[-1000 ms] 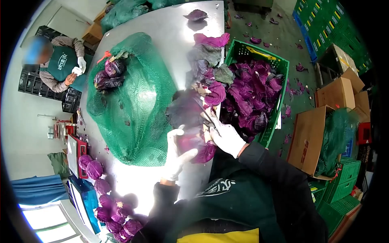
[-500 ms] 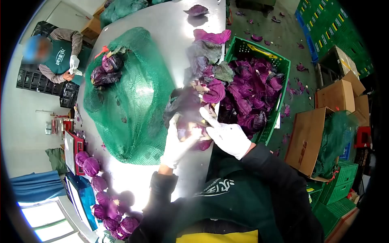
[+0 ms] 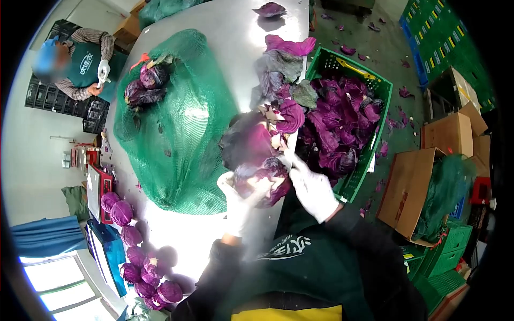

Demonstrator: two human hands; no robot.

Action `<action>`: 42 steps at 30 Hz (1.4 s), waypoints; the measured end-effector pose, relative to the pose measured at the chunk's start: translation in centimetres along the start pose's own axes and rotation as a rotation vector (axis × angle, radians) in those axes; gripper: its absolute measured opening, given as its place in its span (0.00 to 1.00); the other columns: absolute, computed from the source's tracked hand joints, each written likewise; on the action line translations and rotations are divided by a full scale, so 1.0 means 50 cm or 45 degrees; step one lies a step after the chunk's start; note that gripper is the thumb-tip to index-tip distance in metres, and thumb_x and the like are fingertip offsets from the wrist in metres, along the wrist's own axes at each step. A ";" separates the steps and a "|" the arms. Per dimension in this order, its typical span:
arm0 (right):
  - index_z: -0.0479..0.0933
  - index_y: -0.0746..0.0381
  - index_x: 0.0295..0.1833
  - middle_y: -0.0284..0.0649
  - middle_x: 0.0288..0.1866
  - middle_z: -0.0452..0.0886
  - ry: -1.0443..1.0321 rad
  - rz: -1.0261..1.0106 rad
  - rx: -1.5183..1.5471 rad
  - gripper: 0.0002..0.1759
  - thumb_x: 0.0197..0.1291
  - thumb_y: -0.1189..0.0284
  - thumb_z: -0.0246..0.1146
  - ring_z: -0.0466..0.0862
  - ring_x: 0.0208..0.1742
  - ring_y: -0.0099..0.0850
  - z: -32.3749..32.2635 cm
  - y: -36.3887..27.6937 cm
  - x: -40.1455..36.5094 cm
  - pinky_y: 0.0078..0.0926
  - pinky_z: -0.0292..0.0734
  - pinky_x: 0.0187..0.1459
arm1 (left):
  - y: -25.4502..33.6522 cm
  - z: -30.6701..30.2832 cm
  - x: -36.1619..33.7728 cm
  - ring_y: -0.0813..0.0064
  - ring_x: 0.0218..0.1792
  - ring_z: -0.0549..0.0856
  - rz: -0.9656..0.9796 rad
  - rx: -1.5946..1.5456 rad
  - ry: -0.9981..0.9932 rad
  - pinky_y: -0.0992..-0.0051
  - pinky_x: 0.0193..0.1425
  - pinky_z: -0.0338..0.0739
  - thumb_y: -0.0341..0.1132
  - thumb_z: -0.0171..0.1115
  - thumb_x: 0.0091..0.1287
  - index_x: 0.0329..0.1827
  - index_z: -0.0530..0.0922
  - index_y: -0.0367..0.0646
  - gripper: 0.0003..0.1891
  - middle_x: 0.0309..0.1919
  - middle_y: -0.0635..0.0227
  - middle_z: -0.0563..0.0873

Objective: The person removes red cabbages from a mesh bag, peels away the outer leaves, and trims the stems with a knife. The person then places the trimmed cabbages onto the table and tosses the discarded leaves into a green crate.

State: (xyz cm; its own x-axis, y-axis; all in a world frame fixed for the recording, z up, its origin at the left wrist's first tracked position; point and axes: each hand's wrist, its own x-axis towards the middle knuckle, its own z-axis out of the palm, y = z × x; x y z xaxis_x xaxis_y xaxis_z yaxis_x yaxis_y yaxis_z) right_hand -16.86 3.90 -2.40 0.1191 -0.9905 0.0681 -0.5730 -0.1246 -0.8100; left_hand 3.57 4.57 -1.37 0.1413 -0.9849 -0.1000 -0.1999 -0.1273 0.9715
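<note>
Both my hands wear white gloves. My left hand (image 3: 238,206) holds a red cabbage (image 3: 267,184) from its left side, over the metal table's near edge. At the cabbage's right side is my right hand (image 3: 310,187), its fingers curled; glare and blur hide whatever they grip. Loose dark outer leaves (image 3: 243,142) lie just beyond the cabbage, with more peeled leaves (image 3: 281,67) farther along the edge. To the left a green mesh bag (image 3: 182,123) lies spread out, with two dark cabbages (image 3: 145,85) at its far left part.
A green crate (image 3: 385,101) full of purple leaves stands right of the table (image 3: 227,27). Several trimmed cabbages (image 3: 142,273) sit at the lower left near a red scale (image 3: 101,192). A person (image 3: 85,64) stands across the table. Cardboard boxes (image 3: 409,192) are at the right.
The cabbage shows more clearly between my hands, which have shifted slightly toward me and to the right. Dark leaves beyond it now lie spread. The whole view has shifted a little.
</note>
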 end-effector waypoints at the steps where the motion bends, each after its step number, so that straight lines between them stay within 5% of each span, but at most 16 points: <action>1: 0.57 0.58 0.79 0.46 0.23 0.80 -0.092 0.003 -0.014 0.32 0.73 0.62 0.52 0.81 0.21 0.43 0.004 -0.017 -0.024 0.40 0.76 0.24 | 0.002 0.010 -0.008 0.73 0.63 0.72 -0.037 -0.107 0.021 0.69 0.66 0.73 0.22 0.74 0.58 0.67 0.58 0.44 0.39 0.60 0.64 0.69; 3: 0.57 0.58 0.79 0.46 0.47 0.81 -0.075 -0.051 -0.119 0.31 0.74 0.65 0.51 0.85 0.35 0.39 0.017 -0.033 -0.035 0.33 0.80 0.35 | 0.034 0.035 -0.016 0.73 0.62 0.72 -0.106 -0.325 0.053 0.69 0.65 0.73 0.22 0.73 0.59 0.71 0.57 0.45 0.40 0.61 0.64 0.69; 5: 0.56 0.56 0.79 0.44 0.33 0.84 0.088 -0.180 -0.099 0.33 0.73 0.62 0.53 0.83 0.23 0.39 0.031 -0.019 -0.037 0.35 0.78 0.26 | 0.063 0.042 -0.025 0.73 0.62 0.73 -0.138 -0.239 0.026 0.69 0.66 0.73 0.22 0.73 0.59 0.74 0.56 0.47 0.43 0.61 0.65 0.69; 8: 0.60 0.56 0.77 0.46 0.35 0.85 0.141 -0.179 -0.039 0.29 0.74 0.63 0.52 0.83 0.24 0.41 0.025 -0.002 -0.019 0.35 0.78 0.26 | 0.039 0.040 -0.029 0.71 0.62 0.73 -0.136 -0.105 0.027 0.69 0.68 0.72 0.22 0.71 0.61 0.79 0.53 0.49 0.46 0.63 0.65 0.69; 12: 0.72 0.59 0.65 0.52 0.35 0.84 0.004 0.605 0.454 0.21 0.78 0.58 0.47 0.85 0.30 0.43 0.001 0.065 0.036 0.37 0.78 0.32 | 0.040 0.032 -0.039 0.71 0.62 0.73 -0.155 -0.328 0.007 0.68 0.67 0.72 0.24 0.70 0.63 0.79 0.53 0.49 0.44 0.64 0.64 0.69; 14: 0.72 0.58 0.66 0.51 0.32 0.84 0.023 0.516 0.607 0.22 0.78 0.57 0.47 0.85 0.31 0.45 0.019 0.089 0.036 0.39 0.77 0.32 | 0.041 0.038 -0.031 0.72 0.56 0.78 -0.093 -0.569 0.006 0.69 0.57 0.80 0.16 0.64 0.63 0.79 0.45 0.46 0.46 0.61 0.58 0.70; 19: 0.50 0.49 0.82 0.48 0.25 0.81 0.092 -0.055 -0.010 0.36 0.73 0.58 0.53 0.82 0.22 0.47 0.004 -0.038 0.001 0.45 0.74 0.26 | 0.042 0.077 -0.016 0.73 0.59 0.76 -0.150 -0.652 0.194 0.72 0.59 0.76 0.29 0.70 0.66 0.78 0.52 0.51 0.42 0.65 0.64 0.70; 23: 0.66 0.53 0.70 0.43 0.23 0.80 0.265 -0.094 -0.252 0.22 0.75 0.61 0.49 0.82 0.22 0.43 0.008 0.015 0.054 0.41 0.77 0.24 | -0.026 0.077 -0.005 0.74 0.58 0.76 0.095 -0.094 0.187 0.72 0.58 0.76 0.31 0.72 0.64 0.77 0.52 0.45 0.43 0.64 0.64 0.68; 24: 0.71 0.55 0.64 0.46 0.27 0.83 0.308 0.124 -0.371 0.18 0.74 0.62 0.49 0.84 0.25 0.42 -0.008 0.048 0.077 0.40 0.78 0.25 | -0.018 0.078 -0.007 0.73 0.58 0.75 0.078 -0.080 0.201 0.72 0.59 0.76 0.31 0.72 0.64 0.77 0.52 0.44 0.43 0.64 0.64 0.69; 26: 0.71 0.55 0.63 0.48 0.32 0.85 0.213 0.373 0.075 0.18 0.74 0.61 0.50 0.86 0.29 0.44 -0.052 0.102 0.085 0.42 0.80 0.27 | 0.013 0.081 0.006 0.73 0.59 0.74 0.057 -0.173 0.150 0.71 0.62 0.74 0.31 0.72 0.64 0.76 0.53 0.42 0.43 0.63 0.63 0.68; 28: 0.67 0.55 0.71 0.51 0.59 0.80 0.147 0.132 0.141 0.30 0.71 0.52 0.56 0.87 0.41 0.49 -0.063 0.034 0.073 0.44 0.83 0.44 | 0.047 0.083 0.008 0.71 0.61 0.72 -0.009 -0.369 0.023 0.70 0.66 0.71 0.31 0.72 0.63 0.76 0.54 0.41 0.42 0.63 0.61 0.67; 30: 0.68 0.57 0.71 0.49 0.55 0.78 0.001 0.021 -0.072 0.34 0.66 0.51 0.62 0.83 0.47 0.47 -0.069 -0.047 0.050 0.39 0.81 0.49 | 0.016 0.050 0.012 0.64 0.66 0.69 0.342 0.572 0.094 0.65 0.75 0.61 0.33 0.72 0.63 0.74 0.55 0.34 0.41 0.66 0.55 0.64; 32: 0.71 0.62 0.63 0.49 0.50 0.77 -0.018 -0.074 0.127 0.29 0.63 0.55 0.66 0.82 0.45 0.47 -0.036 -0.025 0.049 0.37 0.79 0.46 | 0.059 0.055 0.035 0.59 0.70 0.67 0.634 0.645 0.101 0.63 0.77 0.57 0.33 0.71 0.63 0.75 0.54 0.31 0.42 0.70 0.51 0.62; 36: 0.71 0.63 0.43 0.44 0.35 0.76 -0.058 -0.185 0.183 0.10 0.62 0.70 0.63 0.81 0.33 0.44 -0.038 -0.001 0.047 0.37 0.77 0.37 | 0.086 0.009 0.076 0.55 0.71 0.69 0.673 0.815 -0.311 0.61 0.76 0.61 0.36 0.68 0.66 0.72 0.69 0.38 0.32 0.69 0.50 0.71; 39: 0.70 0.61 0.38 0.44 0.30 0.76 -0.075 -0.148 -0.046 0.06 0.56 0.75 0.60 0.81 0.32 0.45 -0.041 0.077 0.041 0.38 0.77 0.36 | 0.093 -0.001 0.084 0.55 0.67 0.71 0.569 0.777 -0.304 0.60 0.74 0.63 0.36 0.70 0.63 0.70 0.72 0.43 0.31 0.64 0.52 0.73; 42: 0.77 0.60 0.48 0.40 0.37 0.82 0.025 -0.128 0.187 0.12 0.59 0.74 0.66 0.84 0.33 0.40 -0.058 0.050 0.047 0.34 0.79 0.37 | 0.095 0.013 0.073 0.51 0.57 0.70 0.608 0.978 -0.209 0.55 0.65 0.66 0.41 0.74 0.55 0.71 0.73 0.50 0.37 0.55 0.53 0.75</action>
State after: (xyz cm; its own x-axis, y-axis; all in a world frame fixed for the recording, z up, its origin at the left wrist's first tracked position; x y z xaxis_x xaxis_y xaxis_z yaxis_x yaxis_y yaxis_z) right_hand -20.40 1.11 -2.58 0.1534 -0.9746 0.1633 -0.4342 -0.2149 -0.8748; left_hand 2.53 0.27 2.76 -0.2495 -0.9497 0.1893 -0.7991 0.3123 0.5137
